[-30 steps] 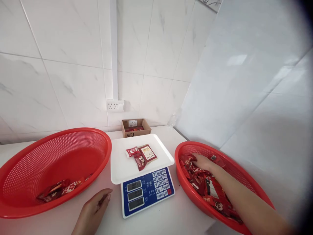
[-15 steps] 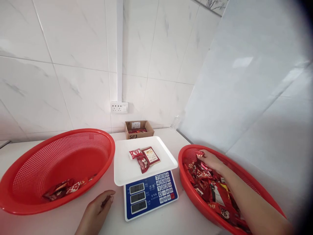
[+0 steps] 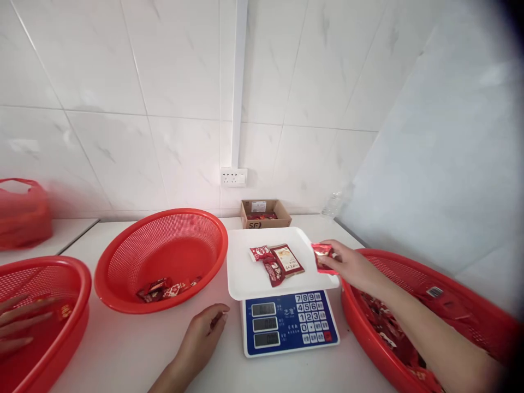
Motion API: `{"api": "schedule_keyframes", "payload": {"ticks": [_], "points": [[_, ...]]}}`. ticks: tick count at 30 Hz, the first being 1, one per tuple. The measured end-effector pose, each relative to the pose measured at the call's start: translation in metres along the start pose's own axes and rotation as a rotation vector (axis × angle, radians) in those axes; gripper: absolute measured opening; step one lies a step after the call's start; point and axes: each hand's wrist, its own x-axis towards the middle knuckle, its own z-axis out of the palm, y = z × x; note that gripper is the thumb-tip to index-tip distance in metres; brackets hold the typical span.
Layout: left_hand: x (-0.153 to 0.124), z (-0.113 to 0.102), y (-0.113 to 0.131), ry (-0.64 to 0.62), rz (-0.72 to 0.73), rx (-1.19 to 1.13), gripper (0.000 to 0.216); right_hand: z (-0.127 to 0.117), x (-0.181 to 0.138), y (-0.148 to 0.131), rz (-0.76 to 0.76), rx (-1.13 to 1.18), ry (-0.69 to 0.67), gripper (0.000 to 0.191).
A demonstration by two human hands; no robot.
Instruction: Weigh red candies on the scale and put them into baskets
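Holding: my right hand [image 3: 352,265] has one small red packet [image 3: 322,255] pinched between thumb and fingertips, right over the right edge of the white scale tray [image 3: 245,275].
Left hand: my left hand [image 3: 203,338] rests on the table [image 3: 123,349] just left of the scale [image 3: 289,325], fingers loosely curled, nothing in them.
Already on the tray: three packets [image 3: 276,261], bunched near the middle.
Right basket: the red basket [image 3: 470,305] under my forearm, lots of packets in it.
Middle basket: a second basket [image 3: 164,256], a few packets at the bottom.
Far left: somebody else's hand [image 3: 18,325] in a third basket [image 3: 61,284].
Risk: honestly, I'd guess the packet slides off if it lands this close to the rim.
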Motion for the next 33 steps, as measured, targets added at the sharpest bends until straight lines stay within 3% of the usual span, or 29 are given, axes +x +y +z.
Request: {"api": "schedule_keyframes", "payload": {"ticks": [5,12,15,18,23,28,33], "points": [[0.001,0.001,-0.001,0.002,0.013,0.032,0.03,0.039,0.013,-0.028,-0.087,0.045,-0.144,0.033],[-0.001,0.003,-0.002,-0.01,0.024,-0.002,0.029,0.063,0.02,-0.061,-0.168,0.096,-0.165,0.04],[-0.002,0.002,-0.002,-0.018,0.025,-0.003,0.028,0.067,0.015,-0.077,-0.213,-0.029,-0.189,0.026],[-0.002,0.002,0.0,-0.011,0.025,0.01,0.028,0.072,0.007,-0.089,-0.362,-0.218,-0.172,0.015],[-0.002,0.003,0.002,-0.014,0.027,0.002,0.027,0.096,-0.007,-0.1,-0.576,-0.367,-0.152,0.023],[-0.003,0.002,0.002,-0.006,0.039,0.014,0.026,0.126,-0.014,-0.103,-0.621,-0.603,-0.145,0.039],[-0.003,0.001,0.002,-0.019,0.038,0.028,0.027,0.135,-0.009,-0.1,-0.546,-0.651,-0.116,0.035]]}}
